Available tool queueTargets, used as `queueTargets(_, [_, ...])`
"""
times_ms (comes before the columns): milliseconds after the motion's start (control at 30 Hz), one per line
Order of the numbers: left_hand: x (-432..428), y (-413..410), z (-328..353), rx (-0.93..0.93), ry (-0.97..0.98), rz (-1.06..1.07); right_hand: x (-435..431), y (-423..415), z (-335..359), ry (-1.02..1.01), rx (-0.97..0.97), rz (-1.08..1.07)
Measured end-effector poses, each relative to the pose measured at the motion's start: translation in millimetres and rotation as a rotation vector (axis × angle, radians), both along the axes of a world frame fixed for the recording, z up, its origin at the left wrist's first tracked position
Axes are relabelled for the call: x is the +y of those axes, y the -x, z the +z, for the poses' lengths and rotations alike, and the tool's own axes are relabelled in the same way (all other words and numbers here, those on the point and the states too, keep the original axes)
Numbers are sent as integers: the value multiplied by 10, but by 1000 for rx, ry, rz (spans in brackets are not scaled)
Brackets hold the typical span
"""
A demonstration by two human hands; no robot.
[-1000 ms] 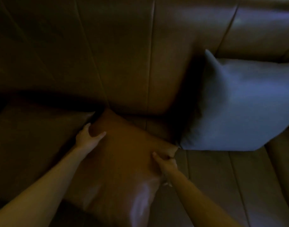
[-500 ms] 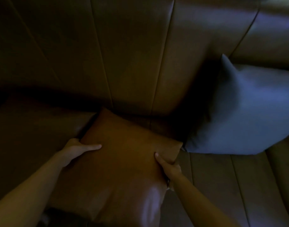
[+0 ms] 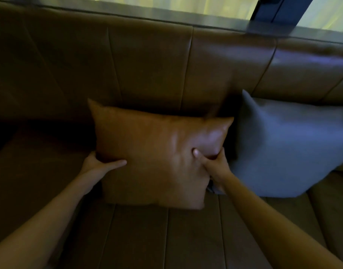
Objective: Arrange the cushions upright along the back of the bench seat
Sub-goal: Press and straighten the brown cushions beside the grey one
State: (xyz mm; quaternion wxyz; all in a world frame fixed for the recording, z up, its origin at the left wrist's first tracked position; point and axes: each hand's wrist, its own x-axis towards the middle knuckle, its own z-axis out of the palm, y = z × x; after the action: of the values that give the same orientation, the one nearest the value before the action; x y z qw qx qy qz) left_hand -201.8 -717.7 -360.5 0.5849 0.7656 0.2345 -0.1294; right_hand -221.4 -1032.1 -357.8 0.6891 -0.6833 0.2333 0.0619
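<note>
Tan square leather cushion (image 3: 157, 156) stands upright on brown leather bench seat (image 3: 166, 239), against backrest (image 3: 147, 65). Left hand (image 3: 100, 166) clamps its left edge; right hand (image 3: 213, 164) pinches right edge, thumb dug in. Grey fabric cushion (image 3: 287, 144) upright just beside, right.

A brown leather bench seat (image 3: 186, 239) with stitched panels runs under both forearms, its padded backrest (image 3: 151, 66) rising beyond the hands. Between the left hand (image 3: 96, 165) and the right hand (image 3: 215, 166), a brown leather cushion (image 3: 153, 152) stands on the seat, its top edge close to the backrest. Just past the right hand, a grey cushion (image 3: 291, 148) stands on the seat too, propped against the backrest and just beside the brown one.
</note>
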Motion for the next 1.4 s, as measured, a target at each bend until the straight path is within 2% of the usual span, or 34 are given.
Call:
queueTargets(167, [-146,-148,38,-115,5,74,-197,-317,182,54,-118,28])
queueTargets(367, [-305,-319,-3,-106,69,30,-265,-403,-102,68,83,-16])
queueTargets(600, [-347,-402,-84,-65,24,57,-248,-434,-260,78,74,-74])
queueTargets(767, [-299,-167,-182,45,98,146,-228,-367,-231,184,60,-94])
queueTargets(933, [-243,47,-70,108,176,141,-114,-302,-116,350,139,-97])
queueTargets(1033, [-163,65,73,75,160,142,109,-277,4,485,146,-215])
queueTargets(1133, [-76,53,216,23,162,151,515,-241,141,522,87,-278])
queueTargets(1267, [195,89,345,-40,181,127,1259,-217,237,437,86,-158])
queueTargets(1400, [837,203,354,-33,194,113,2149,-123,238,345,78,-36])
